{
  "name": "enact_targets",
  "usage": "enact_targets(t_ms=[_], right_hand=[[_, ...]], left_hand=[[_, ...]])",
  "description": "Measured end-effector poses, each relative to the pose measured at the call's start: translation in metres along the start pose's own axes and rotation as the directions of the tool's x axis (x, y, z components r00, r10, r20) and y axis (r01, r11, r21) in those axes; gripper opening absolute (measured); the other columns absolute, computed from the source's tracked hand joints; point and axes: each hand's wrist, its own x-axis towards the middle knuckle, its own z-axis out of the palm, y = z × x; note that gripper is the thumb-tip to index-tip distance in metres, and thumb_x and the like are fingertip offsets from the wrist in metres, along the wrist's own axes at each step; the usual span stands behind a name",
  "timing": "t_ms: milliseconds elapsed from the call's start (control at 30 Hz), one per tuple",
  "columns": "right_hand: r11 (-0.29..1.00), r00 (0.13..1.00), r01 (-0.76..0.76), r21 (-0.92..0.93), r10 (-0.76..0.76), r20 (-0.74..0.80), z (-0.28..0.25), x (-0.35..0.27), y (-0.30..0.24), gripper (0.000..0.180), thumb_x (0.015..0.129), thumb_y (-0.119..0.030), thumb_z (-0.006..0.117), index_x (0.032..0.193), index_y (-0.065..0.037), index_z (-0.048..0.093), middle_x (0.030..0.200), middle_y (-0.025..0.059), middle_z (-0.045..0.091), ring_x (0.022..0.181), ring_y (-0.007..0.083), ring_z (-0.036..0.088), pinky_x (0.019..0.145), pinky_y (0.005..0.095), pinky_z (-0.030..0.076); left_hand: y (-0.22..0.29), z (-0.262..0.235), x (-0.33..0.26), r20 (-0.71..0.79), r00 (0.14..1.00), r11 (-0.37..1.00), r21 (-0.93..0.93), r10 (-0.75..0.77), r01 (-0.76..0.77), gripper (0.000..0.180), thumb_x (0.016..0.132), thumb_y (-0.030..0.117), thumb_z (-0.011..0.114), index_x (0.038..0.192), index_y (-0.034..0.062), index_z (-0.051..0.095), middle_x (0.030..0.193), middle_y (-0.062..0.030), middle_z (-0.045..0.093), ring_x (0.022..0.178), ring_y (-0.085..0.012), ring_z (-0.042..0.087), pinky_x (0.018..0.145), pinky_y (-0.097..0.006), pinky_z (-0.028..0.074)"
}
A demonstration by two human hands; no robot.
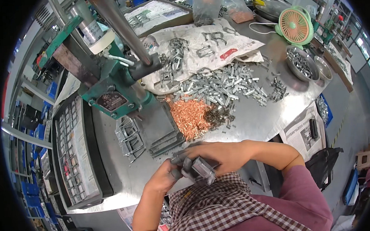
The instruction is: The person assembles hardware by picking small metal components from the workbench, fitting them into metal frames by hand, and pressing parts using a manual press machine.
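Close to my apron, at the front edge of the metal table, my left hand [162,177] and my right hand [232,154] are together around a small grey metal part [204,168]. Fingers of both hands are curled in against it, and their ends look grey. The part's exact kind is hard to make out, as the fingers cover much of it. Just beyond the hands is the flat steel base [163,135] of a green press [114,98]. Beside that base lie a heap of copper-coloured pins [188,117] and a small pile of dark bits [220,115].
Silver metal pieces [229,82] spread behind the pins. U-shaped metal frames [129,138] lie left of the press base. A black tray [100,160] of frames stands at the left. A green fan [295,26] and a metal bowl [301,63] are at the far right.
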Motion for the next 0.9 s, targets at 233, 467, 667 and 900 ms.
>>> enact_targets(t_ms=[233,467,667,900], right_hand=[[0.998,0.988,-0.031,-0.056,0.022,-0.156,-0.020,0.000,0.023,0.063,0.061,-0.010,0.067,0.118,-0.004,0.039,0.118,0.0171,0.044,0.110,0.0298,0.044,0.094,0.0382,0.033],[0.209,0.941,-0.245,-0.947,-0.186,-0.284,-0.054,0.017,0.072,0.022,0.068,-0.010,0.056,0.089,-0.006,0.054,0.096,0.0101,0.053,0.091,0.0247,0.050,0.078,0.0357,0.037],[0.337,0.862,-0.266,-0.903,-0.335,-0.379,-0.046,0.014,0.066,0.012,0.071,-0.012,0.055,0.082,-0.008,0.054,0.084,0.0061,0.050,0.084,0.0217,0.048,0.075,0.0356,0.034],[0.658,0.841,-0.291,-0.695,-0.171,-0.514,-0.025,0.016,0.046,0.021,0.078,-0.020,0.053,0.089,-0.002,0.053,0.088,0.0114,0.051,0.087,0.0277,0.048,0.077,0.0402,0.034]], left_hand=[[0.005,0.030,0.011,-0.207,0.978,1.000,-0.008,0.017,-0.019,0.026,0.075,0.006,0.061,0.098,-0.0029,0.055,0.083,-0.0070,0.061,0.075,-0.0147,0.058,0.067,-0.026,0.047],[0.002,0.014,0.007,-0.380,0.908,0.972,-0.075,0.177,-0.221,0.030,0.081,0.028,0.057,0.087,-0.0007,0.053,0.063,-0.0109,0.057,0.047,-0.0195,0.055,0.036,-0.029,0.045],[0.009,0.017,0.006,-0.494,0.847,0.943,-0.144,0.194,-0.299,0.031,0.082,0.034,0.056,0.090,0.0043,0.054,0.061,-0.0060,0.054,0.048,-0.0144,0.051,0.035,-0.024,0.040],[0.010,0.020,0.015,-0.361,0.905,0.907,-0.261,0.224,-0.329,0.037,0.087,0.020,0.049,0.121,0.0087,0.041,0.065,-0.0081,0.057,0.052,-0.0135,0.056,0.040,-0.024,0.043]])
